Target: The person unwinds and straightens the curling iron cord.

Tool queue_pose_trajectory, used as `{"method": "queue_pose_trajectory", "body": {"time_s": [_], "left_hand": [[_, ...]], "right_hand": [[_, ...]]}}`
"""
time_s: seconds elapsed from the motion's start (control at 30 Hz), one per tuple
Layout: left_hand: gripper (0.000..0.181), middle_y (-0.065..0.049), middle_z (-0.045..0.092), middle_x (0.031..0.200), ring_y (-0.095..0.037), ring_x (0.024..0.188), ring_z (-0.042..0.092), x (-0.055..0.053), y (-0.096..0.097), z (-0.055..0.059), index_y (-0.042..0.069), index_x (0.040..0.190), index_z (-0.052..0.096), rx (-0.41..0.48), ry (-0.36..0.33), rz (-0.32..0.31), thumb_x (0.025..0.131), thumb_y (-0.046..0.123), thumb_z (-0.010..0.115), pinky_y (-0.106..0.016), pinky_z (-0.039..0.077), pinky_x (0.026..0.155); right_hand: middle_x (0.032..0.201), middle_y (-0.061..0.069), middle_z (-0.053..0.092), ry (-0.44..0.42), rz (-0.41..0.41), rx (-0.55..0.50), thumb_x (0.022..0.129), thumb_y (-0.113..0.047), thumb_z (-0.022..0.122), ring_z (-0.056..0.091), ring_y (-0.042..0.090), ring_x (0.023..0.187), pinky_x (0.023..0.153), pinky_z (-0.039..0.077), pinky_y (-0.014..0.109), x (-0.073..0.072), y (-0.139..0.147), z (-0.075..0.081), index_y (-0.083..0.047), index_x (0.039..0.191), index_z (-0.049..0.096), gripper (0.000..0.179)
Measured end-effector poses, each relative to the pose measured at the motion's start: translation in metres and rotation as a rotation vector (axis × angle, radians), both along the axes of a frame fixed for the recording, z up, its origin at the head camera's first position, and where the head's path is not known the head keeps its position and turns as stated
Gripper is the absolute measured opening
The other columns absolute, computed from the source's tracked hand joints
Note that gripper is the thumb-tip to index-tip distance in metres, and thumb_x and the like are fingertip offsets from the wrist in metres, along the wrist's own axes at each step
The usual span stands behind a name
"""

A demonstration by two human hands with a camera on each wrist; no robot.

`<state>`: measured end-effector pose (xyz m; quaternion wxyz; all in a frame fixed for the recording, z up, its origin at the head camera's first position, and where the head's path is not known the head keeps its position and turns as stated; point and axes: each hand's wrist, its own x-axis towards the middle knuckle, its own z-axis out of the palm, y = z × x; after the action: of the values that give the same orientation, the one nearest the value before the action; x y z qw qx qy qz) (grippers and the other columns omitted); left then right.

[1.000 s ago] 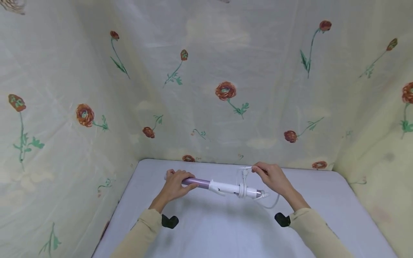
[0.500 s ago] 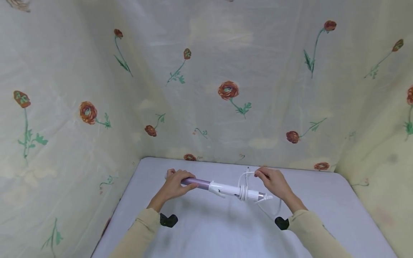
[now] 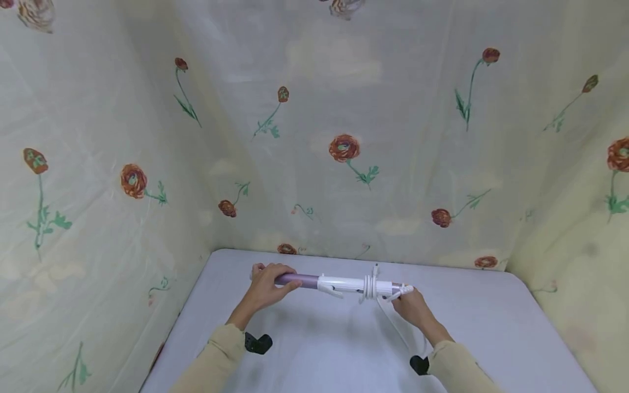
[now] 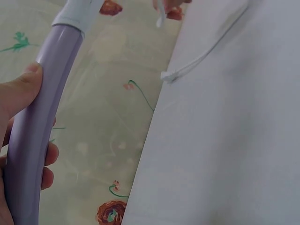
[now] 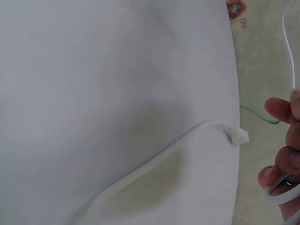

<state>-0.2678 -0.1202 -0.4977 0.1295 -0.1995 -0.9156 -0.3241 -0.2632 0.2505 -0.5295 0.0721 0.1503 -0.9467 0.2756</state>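
A curling iron [image 3: 339, 284] with a purple barrel and white handle is held level above the table. My left hand [image 3: 267, 285] grips the barrel [image 4: 44, 112], thumb on one side and fingers wrapped round the other. White cord [image 3: 369, 286] is coiled in several turns about the handle. At the iron's cord end, my right hand [image 3: 413, 307] is partly hidden behind the handle. In the right wrist view, curled fingers [image 5: 286, 159] hold the white cord, which loops around them. A white cord end [image 5: 240, 136] shows at the table's edge.
The white table [image 3: 314, 349] meets a flower-patterned cloth [image 3: 295, 164] at the back, with more cloth at both sides. A loose stretch of cord [image 3: 393, 326] hangs below the iron. A dark device [image 3: 257, 343] sits at each wrist.
My right hand has come down and toward me with the cord, from above the iron's far side to behind its cord end. My left hand keeps its grip on the barrel.
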Motion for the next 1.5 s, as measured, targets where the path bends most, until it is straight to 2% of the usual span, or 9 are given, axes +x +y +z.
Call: {"method": "queue_pose_trajectory", "body": {"time_s": [0.17, 0.3, 0.4, 0.6, 0.83, 1.03, 1.2, 1.33, 1.5], "left_hand": [[0.035, 0.003, 0.072, 0.099, -0.014, 0.086, 0.056, 0.000, 0.003, 0.000, 0.022, 0.102, 0.070, 0.002, 0.032, 0.044, 0.081, 0.050, 0.068, -0.045, 0.019, 0.088], [0.036, 0.001, 0.072, 0.100, -0.017, 0.087, 0.056, 0.002, 0.004, 0.003, 0.020, 0.103, 0.070, -0.005, 0.035, 0.070, 0.081, 0.049, 0.068, -0.046, 0.020, 0.087], [0.036, 0.000, 0.072, 0.101, -0.018, 0.089, 0.057, 0.002, 0.004, 0.003, 0.019, 0.103, 0.069, -0.012, 0.016, 0.080, 0.081, 0.048, 0.069, -0.046, 0.019, 0.088], [0.036, -0.001, 0.071, 0.101, -0.020, 0.091, 0.057, 0.002, 0.003, 0.003, 0.018, 0.104, 0.069, -0.027, 0.012, 0.095, 0.082, 0.048, 0.069, -0.047, 0.019, 0.090], [0.037, -0.001, 0.071, 0.101, -0.020, 0.091, 0.057, 0.003, 0.006, 0.003, 0.018, 0.104, 0.068, -0.030, 0.004, 0.101, 0.082, 0.047, 0.069, -0.047, 0.019, 0.091], [0.038, -0.001, 0.071, 0.102, -0.020, 0.093, 0.057, 0.001, 0.012, 0.003, 0.018, 0.105, 0.068, -0.028, 0.000, 0.093, 0.082, 0.048, 0.069, -0.046, 0.019, 0.090], [0.038, -0.001, 0.071, 0.103, -0.020, 0.093, 0.058, 0.001, 0.014, 0.004, 0.018, 0.105, 0.069, -0.046, 0.002, 0.090, 0.082, 0.049, 0.068, -0.046, 0.020, 0.090], [0.037, -0.001, 0.071, 0.102, -0.020, 0.092, 0.058, 0.002, 0.015, 0.005, 0.018, 0.104, 0.069, -0.053, 0.003, 0.099, 0.082, 0.048, 0.069, -0.046, 0.021, 0.089], [0.036, 0.000, 0.071, 0.099, -0.019, 0.090, 0.057, 0.003, 0.015, 0.004, 0.018, 0.103, 0.069, -0.058, 0.009, 0.100, 0.082, 0.048, 0.069, -0.047, 0.020, 0.090]], "right_hand": [[0.078, 0.003, 0.068, -0.089, 0.003, 0.032, 0.094, -0.018, 0.056, 0.051, 0.011, 0.066, 0.062, 0.042, 0.029, 0.004, -0.003, -0.016, -0.010, 0.087, 0.069, 0.017], [0.086, 0.001, 0.072, -0.171, 0.017, 0.040, 0.095, -0.019, 0.055, 0.060, 0.012, 0.075, 0.068, 0.047, 0.033, 0.008, -0.005, -0.023, -0.011, 0.091, 0.070, 0.018], [0.086, 0.000, 0.072, -0.164, 0.059, 0.057, 0.094, -0.018, 0.056, 0.063, 0.012, 0.076, 0.068, 0.049, 0.032, 0.013, -0.005, -0.025, -0.011, 0.092, 0.072, 0.018], [0.074, -0.009, 0.063, -0.071, 0.156, 0.073, 0.090, -0.024, 0.061, 0.051, 0.001, 0.065, 0.061, 0.043, 0.025, 0.022, -0.004, -0.031, -0.014, 0.084, 0.073, 0.017], [0.077, -0.010, 0.064, 0.194, 0.173, 0.314, 0.082, -0.021, 0.070, 0.057, 0.005, 0.069, 0.063, 0.044, 0.027, 0.026, -0.019, -0.035, -0.019, 0.086, 0.075, 0.006], [0.092, -0.002, 0.071, 0.215, 0.176, 0.341, 0.080, 0.001, 0.068, 0.066, 0.014, 0.082, 0.079, 0.052, 0.035, 0.032, -0.037, -0.028, -0.016, 0.108, 0.070, 0.033], [0.111, 0.004, 0.070, 0.254, 0.180, 0.271, 0.078, 0.007, 0.068, 0.065, 0.020, 0.103, 0.103, 0.039, 0.048, 0.037, -0.052, -0.022, -0.012, 0.125, 0.059, 0.052], [0.117, 0.009, 0.067, 0.260, 0.178, 0.131, 0.079, 0.006, 0.067, 0.063, 0.023, 0.110, 0.106, 0.035, 0.050, 0.042, -0.068, -0.012, -0.006, 0.125, 0.057, 0.049], [0.125, 0.008, 0.063, 0.026, 0.163, -0.268, 0.090, -0.005, 0.060, 0.055, 0.027, 0.121, 0.104, 0.037, 0.048, 0.051, -0.087, -0.003, -0.006, 0.130, 0.052, 0.041]]}}
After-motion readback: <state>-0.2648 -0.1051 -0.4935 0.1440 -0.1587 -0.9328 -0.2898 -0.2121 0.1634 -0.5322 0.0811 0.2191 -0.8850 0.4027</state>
